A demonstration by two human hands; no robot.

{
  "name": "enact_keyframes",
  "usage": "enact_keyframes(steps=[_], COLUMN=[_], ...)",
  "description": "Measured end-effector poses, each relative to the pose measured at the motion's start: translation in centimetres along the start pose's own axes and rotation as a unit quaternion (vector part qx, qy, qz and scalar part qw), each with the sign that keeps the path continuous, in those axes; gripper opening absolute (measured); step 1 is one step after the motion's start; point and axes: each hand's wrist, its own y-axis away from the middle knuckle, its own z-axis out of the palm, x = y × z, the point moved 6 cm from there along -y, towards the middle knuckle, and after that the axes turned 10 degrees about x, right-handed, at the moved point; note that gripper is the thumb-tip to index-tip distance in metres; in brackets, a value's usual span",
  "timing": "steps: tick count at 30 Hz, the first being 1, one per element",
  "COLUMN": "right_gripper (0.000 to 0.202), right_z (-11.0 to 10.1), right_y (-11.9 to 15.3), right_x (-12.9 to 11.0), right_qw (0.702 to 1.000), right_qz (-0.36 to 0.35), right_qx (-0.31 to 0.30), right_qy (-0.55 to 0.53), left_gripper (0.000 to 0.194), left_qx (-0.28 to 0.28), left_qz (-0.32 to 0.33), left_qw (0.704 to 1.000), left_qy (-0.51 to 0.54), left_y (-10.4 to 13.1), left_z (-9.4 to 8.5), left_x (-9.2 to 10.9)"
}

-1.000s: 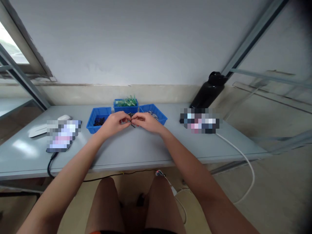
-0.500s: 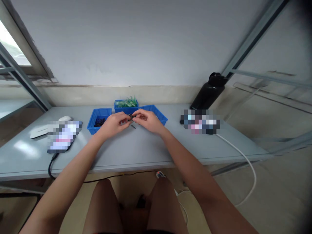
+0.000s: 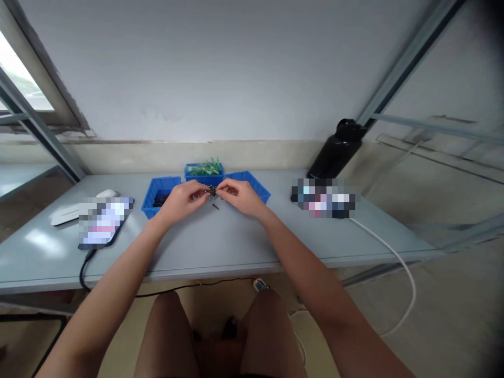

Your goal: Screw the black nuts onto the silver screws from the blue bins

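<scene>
My left hand (image 3: 186, 199) and my right hand (image 3: 241, 196) meet over the middle of the table, fingertips pinched. Between them are small dark pieces (image 3: 213, 191), too tiny to name. Just below the fingertips a thin dark pin-like piece (image 3: 216, 206) lies on the table. Left of my left hand stands a blue bin (image 3: 148, 197) with dark small parts inside. Behind both hands a second blue bin (image 3: 192, 178) holds green-and-white strips (image 3: 207, 168). A third blue bin (image 3: 258, 187) is partly covered by my right hand, and its contents are hidden.
A phone (image 3: 106, 223) with a black cable lies at the left, beside a white flat object (image 3: 65, 214). At the right stand a black bottle (image 3: 336, 149) and a blurred-out device (image 3: 323, 198) with a white cable (image 3: 388, 247). The wall (image 3: 236, 79) rises behind the table.
My fingertips have shifted slightly over the small dark pieces, and the right fingers sit a little further from the left ones. The bins and the pin on the table stay put.
</scene>
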Motion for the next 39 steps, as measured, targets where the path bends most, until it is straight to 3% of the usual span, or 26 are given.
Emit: enact_keyframes(steps=[15,21,25,39], right_gripper=[0.018,0.024,0.025,0.025], right_z=[1.6,1.8,1.1,1.0], right_y=[0.5,0.5,0.3,0.4], right_x=[0.0,0.0,0.0,-0.5], right_qw=[0.996,0.996,0.998,0.997], right_qz=[0.028,0.022,0.029,0.021], right_qx=[-0.088,-0.09,-0.059,-0.079], right_qy=[-0.002,-0.007,-0.018,-0.006], left_gripper=[0.024,0.025,0.023,0.021], left_qx=[0.034,0.026,0.016,-0.013], left_qz=[0.037,0.015,-0.005,0.034], left_qw=[0.999,0.999,1.0,0.999], left_qy=[-0.014,0.017,0.011,-0.014], left_y=[0.1,0.1,0.3,0.5], left_z=[0.1,0.3,0.5,1.3], left_x=[0.8,1.0,0.3,-0.2])
